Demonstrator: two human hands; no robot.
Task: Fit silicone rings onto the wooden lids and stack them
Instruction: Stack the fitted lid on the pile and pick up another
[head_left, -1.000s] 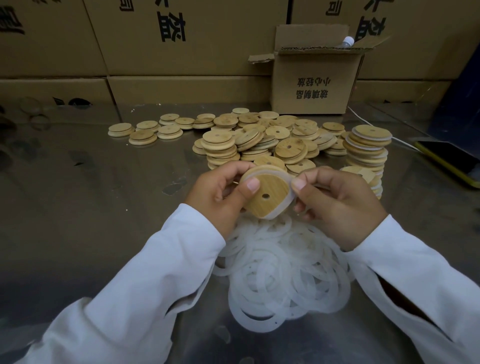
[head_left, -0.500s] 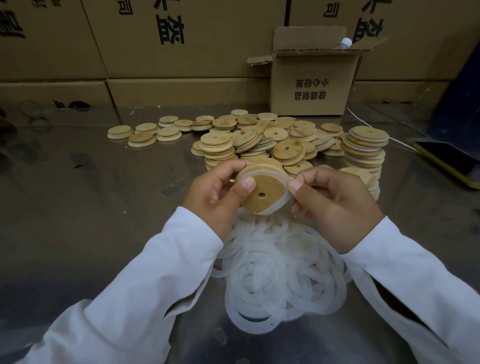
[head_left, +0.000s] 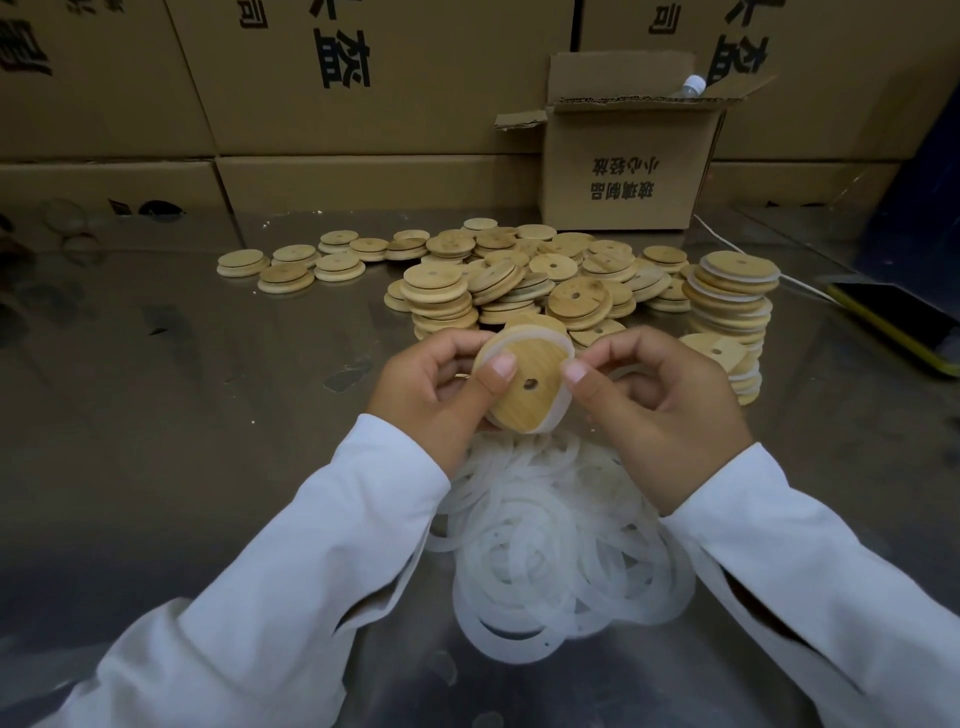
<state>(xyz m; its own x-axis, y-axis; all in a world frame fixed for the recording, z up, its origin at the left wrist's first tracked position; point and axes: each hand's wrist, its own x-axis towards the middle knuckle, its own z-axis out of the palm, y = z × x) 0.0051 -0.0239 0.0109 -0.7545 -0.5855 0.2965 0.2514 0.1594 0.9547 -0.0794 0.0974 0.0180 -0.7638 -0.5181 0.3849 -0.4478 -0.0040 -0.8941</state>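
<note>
My left hand and right hand both pinch the wooden lid, held above the loose rings on the bench, its silicone ring showing round the rim. Uneven thumb pressure could let the ring snap off or seat twisted, and I judge the uneven stack may topple.

We seem to be in a packing workshop or warehouse: printed cardboard cartons wall off a steel tabletop, where bulk wooden lids and silicone rings lie heaped.
</note>
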